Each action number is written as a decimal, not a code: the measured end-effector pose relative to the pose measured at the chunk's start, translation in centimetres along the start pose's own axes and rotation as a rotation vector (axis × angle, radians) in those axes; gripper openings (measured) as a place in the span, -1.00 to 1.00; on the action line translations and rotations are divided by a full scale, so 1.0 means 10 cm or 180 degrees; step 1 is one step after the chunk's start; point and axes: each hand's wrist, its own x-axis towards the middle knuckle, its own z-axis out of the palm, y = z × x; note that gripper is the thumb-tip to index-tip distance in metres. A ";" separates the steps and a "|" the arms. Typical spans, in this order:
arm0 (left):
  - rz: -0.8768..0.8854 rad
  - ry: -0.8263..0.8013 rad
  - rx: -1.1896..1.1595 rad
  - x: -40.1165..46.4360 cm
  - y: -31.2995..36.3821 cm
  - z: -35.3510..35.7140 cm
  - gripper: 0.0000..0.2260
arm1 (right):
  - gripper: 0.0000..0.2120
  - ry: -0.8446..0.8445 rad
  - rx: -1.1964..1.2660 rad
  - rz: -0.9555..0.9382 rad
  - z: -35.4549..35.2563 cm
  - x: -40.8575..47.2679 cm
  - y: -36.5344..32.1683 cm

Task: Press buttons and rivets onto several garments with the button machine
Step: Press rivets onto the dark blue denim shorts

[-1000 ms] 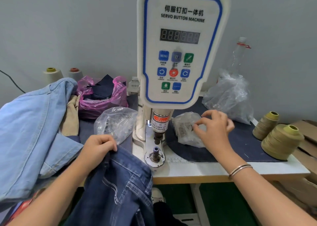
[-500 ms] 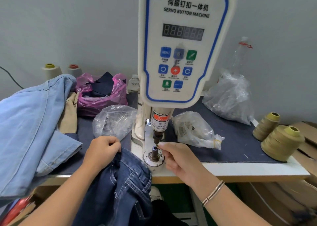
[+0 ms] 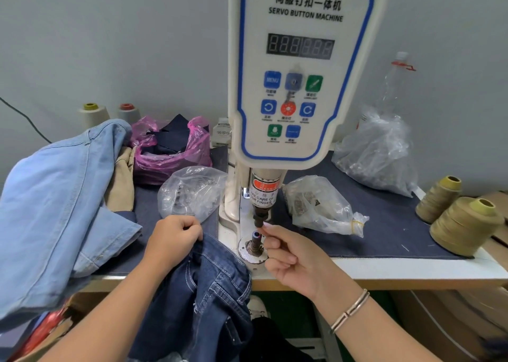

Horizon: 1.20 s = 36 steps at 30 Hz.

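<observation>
The white servo button machine (image 3: 299, 67) stands at the table's middle, its black upper punch (image 3: 259, 218) above the lower die post (image 3: 255, 242). My left hand (image 3: 173, 239) grips the edge of a dark blue denim garment (image 3: 209, 301) just left of the die. My right hand (image 3: 291, 254) has its fingertips pinched together right beside the punch tip and the die top; whatever small part it pinches is too tiny to make out. A clear bag of metal parts (image 3: 319, 205) lies right of the machine, another clear bag (image 3: 189, 191) on its left.
A light blue denim garment (image 3: 55, 196) is piled at the left, with a pink bag of dark cloth (image 3: 170, 147) behind it. A large clear bag (image 3: 376, 153) and tan thread cones (image 3: 464, 224) sit at the right. Two pale cones (image 3: 93, 114) stand by the wall.
My right hand left the clear bag at the right of the machine and came to the die, then rose slightly toward the punch tip. My left hand kept its grip on the dark denim.
</observation>
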 end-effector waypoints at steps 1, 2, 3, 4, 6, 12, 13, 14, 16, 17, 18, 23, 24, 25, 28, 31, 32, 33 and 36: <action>0.0005 0.0002 0.0001 0.00 0.00 0.00 -0.81 | -0.88 -0.0045 0.0150 0.0049 0.00 -0.01 0.01; 0.0009 0.0004 0.0004 0.00 0.00 0.00 -0.81 | -0.89 -0.0078 0.0266 0.0088 0.00 -0.02 0.01; 0.0011 0.0006 0.0000 0.00 0.00 0.00 -0.81 | -0.89 -0.0106 0.0344 0.0118 0.01 -0.03 0.01; 0.0010 0.0007 -0.0010 0.00 0.00 0.00 -0.81 | -0.89 -0.0131 0.0397 0.0140 0.01 -0.04 0.01; 0.0008 0.0012 -0.0019 0.00 0.00 0.00 -0.81 | -0.87 -0.0149 0.0464 0.0172 0.01 -0.07 0.01; -0.0003 0.0009 -0.0011 -0.02 0.03 0.01 -0.81 | -0.86 -0.0014 0.0636 0.0154 0.09 -0.13 0.01; -0.0005 0.0007 -0.0010 -0.02 0.03 0.00 -0.81 | -0.87 0.0005 0.0657 0.0126 0.10 -0.15 0.02; -0.0009 0.0005 -0.0013 -0.01 0.03 0.00 -0.81 | -0.89 0.0021 0.0690 0.0089 0.11 -0.17 0.03; -0.0016 -0.0007 -0.0010 -0.02 0.03 0.00 -0.81 | -0.88 0.0018 0.0907 0.0009 0.12 -0.22 0.11; -0.0018 -0.0008 -0.0016 -0.01 0.03 0.00 -0.81 | -0.86 0.0004 0.1040 -0.0035 0.13 -0.24 0.18; -0.0021 -0.0006 -0.0024 -0.01 0.03 0.00 -0.81 | -0.83 -0.0018 0.1146 -0.0080 0.15 -0.26 0.26; 0.0043 0.0009 -0.0083 -0.01 0.00 0.01 -0.84 | -0.86 -0.0231 0.0085 -0.0302 0.53 -0.10 0.65; 0.0037 -0.0002 -0.0118 -0.02 0.00 0.01 -0.84 | -0.85 -0.0139 -0.0453 -0.0504 0.64 0.03 0.65; 0.0040 -0.0004 -0.0122 -0.03 0.00 0.01 -0.84 | -0.82 0.0027 -0.1021 -0.0805 0.74 0.18 0.63; 0.0072 0.0086 -0.0032 -0.03 0.00 0.01 -0.78 | -0.76 0.0622 -0.3203 -0.1823 0.96 0.72 0.47; -0.0055 0.0113 -0.0031 -0.01 -0.01 0.02 -0.81 | -0.75 0.0902 -0.5913 -0.2279 1.05 1.15 0.33; -0.0095 0.0116 -0.0024 0.00 -0.02 0.02 -0.82 | -0.76 0.0895 -0.6407 -0.2298 1.10 1.26 0.30; -0.0140 0.0131 -0.0033 0.01 -0.02 0.02 -0.82 | -0.76 0.0868 -0.6744 -0.2338 1.15 1.35 0.29; -0.0275 0.0166 -0.0188 0.03 -0.03 0.01 -0.80 | -0.76 0.0784 -0.7418 -0.2581 1.32 1.57 0.29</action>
